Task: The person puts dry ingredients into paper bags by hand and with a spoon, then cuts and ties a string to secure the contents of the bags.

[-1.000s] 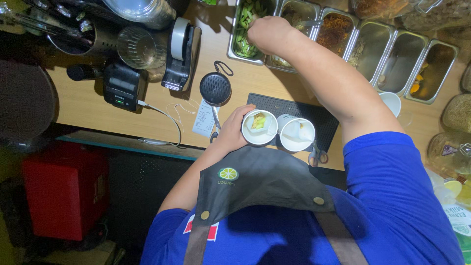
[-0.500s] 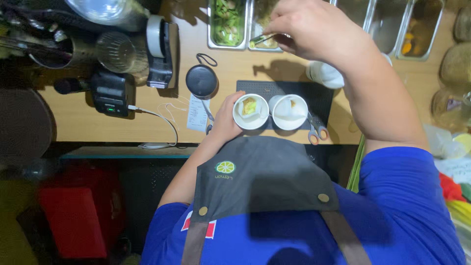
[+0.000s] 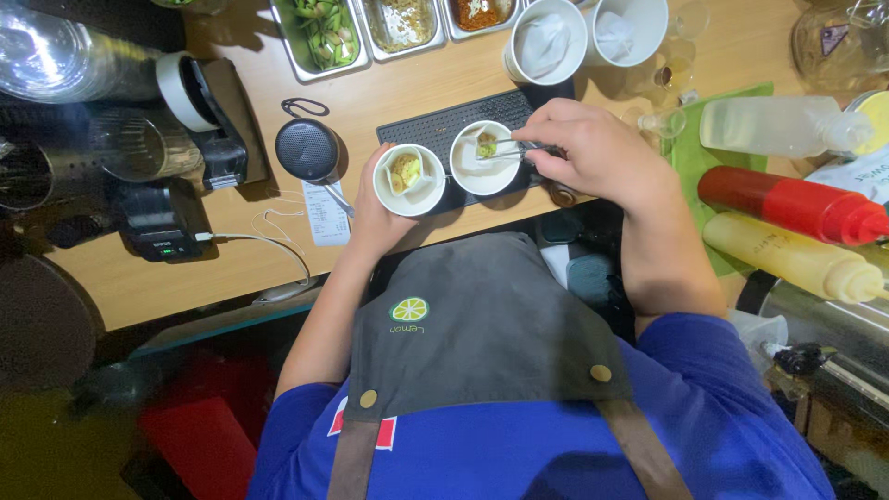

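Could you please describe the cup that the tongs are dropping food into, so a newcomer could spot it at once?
On the wooden counter lies a black ribbed mat with two small white cups on it. The one meant is the right-hand cup, under the tongs in the right hand; it holds one small greenish piece, while its neighbour is cradled by the left hand.

Wooden counter (image 3: 435,88): black mat (image 3: 444,125), steel pans (image 3: 324,37), receipt (image 3: 326,213), squeeze bottles (image 3: 787,204).

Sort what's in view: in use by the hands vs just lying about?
In use: left hand on left cup; right hand with tongs over right cup; black mat.
Lying about: red squeeze bottle, yellow squeeze bottle, round speaker, receipt.
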